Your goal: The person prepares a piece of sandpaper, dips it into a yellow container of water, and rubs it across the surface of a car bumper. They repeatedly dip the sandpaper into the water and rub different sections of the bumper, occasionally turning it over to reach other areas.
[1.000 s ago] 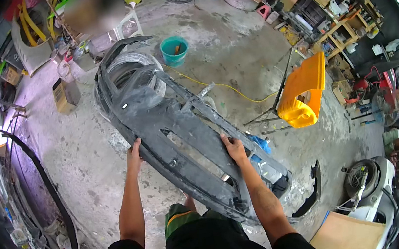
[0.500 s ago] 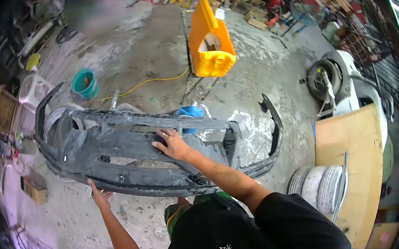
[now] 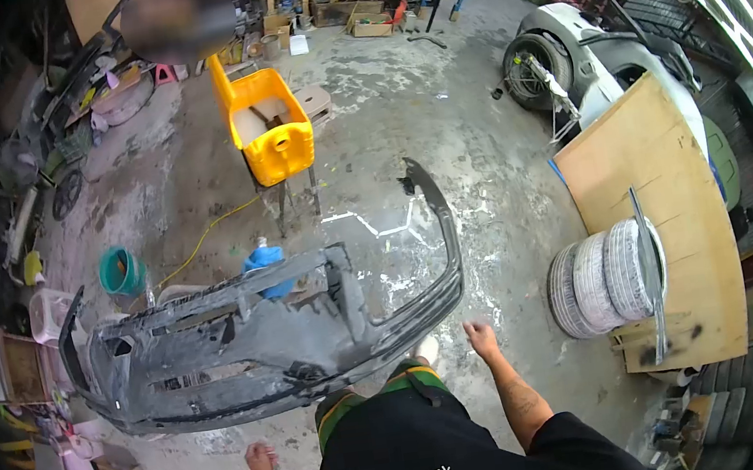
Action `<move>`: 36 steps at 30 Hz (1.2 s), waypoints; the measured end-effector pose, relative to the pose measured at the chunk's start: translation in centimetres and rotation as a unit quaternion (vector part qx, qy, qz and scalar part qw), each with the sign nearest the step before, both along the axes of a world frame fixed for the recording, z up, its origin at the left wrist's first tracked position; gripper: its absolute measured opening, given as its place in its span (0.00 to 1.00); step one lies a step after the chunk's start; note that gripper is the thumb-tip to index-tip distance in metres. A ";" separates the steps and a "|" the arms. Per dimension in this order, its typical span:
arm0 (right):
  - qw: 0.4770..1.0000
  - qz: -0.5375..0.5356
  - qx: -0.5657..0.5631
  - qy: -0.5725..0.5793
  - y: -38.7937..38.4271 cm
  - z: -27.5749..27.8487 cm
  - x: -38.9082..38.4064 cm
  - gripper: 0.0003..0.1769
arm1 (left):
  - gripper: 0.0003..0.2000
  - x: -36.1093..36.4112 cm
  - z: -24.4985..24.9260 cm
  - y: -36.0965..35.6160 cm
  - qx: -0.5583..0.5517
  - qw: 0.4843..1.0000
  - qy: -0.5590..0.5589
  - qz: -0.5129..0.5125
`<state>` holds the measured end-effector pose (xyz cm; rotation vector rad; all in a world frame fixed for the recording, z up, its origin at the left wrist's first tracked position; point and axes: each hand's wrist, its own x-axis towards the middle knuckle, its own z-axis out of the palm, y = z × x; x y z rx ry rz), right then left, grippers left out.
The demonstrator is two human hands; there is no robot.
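A car bumper cover [image 3: 285,329], dark grey with scuffed, patchy surfaces, spans the view in front of me, raised above the floor. Down by my left side, my left hand [image 3: 261,459] hangs below the bumper's near edge, apart from it, fingers loosely bent and holding nothing visible. My right hand [image 3: 481,340] is off the bumper's right end, with its fingers curled in and nothing visible in them. Something blue [image 3: 266,272] shows just behind the bumper's upper edge; its lower part is hidden.
A yellow open container [image 3: 282,153] stands on legs ahead, beside a small stool [image 3: 313,104]. Left of it are a teal bucket [image 3: 123,272] and a yellow cord [image 3: 207,235]. Several tires [image 3: 594,282] and a wooden board [image 3: 694,290] are to my right, near a white car part [image 3: 604,57].
Both hands have left the bumper: the right moved off to its right, the left dropped back. My view has turned right, so the bumper and yellow container appear farther left.
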<state>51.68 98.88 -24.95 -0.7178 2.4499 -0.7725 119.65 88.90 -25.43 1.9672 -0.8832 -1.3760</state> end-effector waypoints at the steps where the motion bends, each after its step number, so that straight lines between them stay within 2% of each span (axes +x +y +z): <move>1: 0.997 0.011 0.039 -0.059 3.4 -2.1 -1.8 0.25 | 0.11 -2.3 1.3 0.1 0.017 0.997 0.010 -0.080; 2: 0.990 0.023 0.077 -0.117 6.4 -3.6 -3.1 0.26 | 0.11 -4.7 2.2 0.0 0.011 0.997 0.004 -0.082; 4: 0.925 0.077 0.284 -0.240 11.6 -6.3 -5.7 0.25 | 0.11 -10.1 3.6 0.0 0.042 0.974 0.015 -0.221; 5: 0.918 0.060 0.291 -0.263 13.5 -6.2 -5.6 0.24 | 0.11 -12.9 4.1 -0.1 0.039 0.976 0.008 -0.213; 6: 0.911 0.059 0.298 -0.280 14.9 -5.4 -6.2 0.22 | 0.11 -16.1 5.5 -0.2 0.010 0.950 0.011 -0.311; 7: 0.912 0.028 0.255 -0.321 17.8 -8.5 -7.3 0.22 | 0.11 -20.0 7.0 -0.4 -0.019 0.915 0.013 -0.402; 8: 0.915 -0.029 0.199 -0.349 18.7 -7.5 -7.6 0.23 | 0.12 -24.3 8.9 -0.8 -0.044 0.897 0.005 -0.440; 9: 0.910 -0.011 0.211 -0.356 20.1 -7.0 -8.5 0.23 | 0.12 -28.5 10.9 -1.1 -0.063 0.876 -0.005 -0.479; 11: 0.900 -0.109 0.135 -0.400 22.7 -6.1 -10.7 0.22 | 0.12 -37.2 13.7 -1.9 -0.066 0.860 0.035 -0.506; 12: 0.897 -0.100 0.142 -0.406 24.2 -5.7 -12.1 0.22 | 0.12 -41.0 13.9 -2.5 -0.080 0.845 0.050 -0.527; 14: 0.891 -0.164 0.071 -0.418 27.1 -4.6 -14.8 0.22 | 0.12 -48.2 14.0 -3.5 -0.106 0.816 0.073 -0.563; 17: 0.911 -0.187 0.047 -0.365 30.2 -2.4 -19.8 0.22 | 0.13 -57.3 14.3 -5.5 -0.177 0.762 0.064 -0.619; 19: 0.913 -0.205 0.032 -0.352 31.9 -2.3 -23.7 0.21 | 0.13 -62.2 14.6 -7.1 -0.201 0.748 0.052 -0.631; 22: 0.906 -0.231 0.021 -0.354 33.7 -1.8 -28.4 0.21 | 0.12 -67.4 13.8 -8.9 -0.244 0.756 0.039 -0.606; 24: 0.938 -0.200 0.062 -0.275 34.4 0.1 -30.4 0.23 | 0.11 -70.4 13.9 -9.9 -0.247 0.767 0.046 -0.591; 27: 0.935 -0.190 -0.009 -0.301 35.1 0.4 -32.1 0.19 | 0.09 -74.7 12.9 -11.2 -0.225 0.771 0.054 -0.594; 28: 0.935 -0.174 -0.051 -0.305 34.8 0.6 -32.9 0.19 | 0.09 -75.9 11.7 -11.4 -0.225 0.772 0.077 -0.589; 30: 0.930 -0.193 -0.029 -0.312 32.7 1.9 -34.3 0.19 | 0.09 -78.4 8.5 -12.3 -0.237 0.769 0.109 -0.583; 36: 0.928 -0.203 0.011 -0.311 24.4 6.9 -42.9 0.19 | 0.09 -86.9 1.0 -17.4 -0.233 0.790 0.068 -0.563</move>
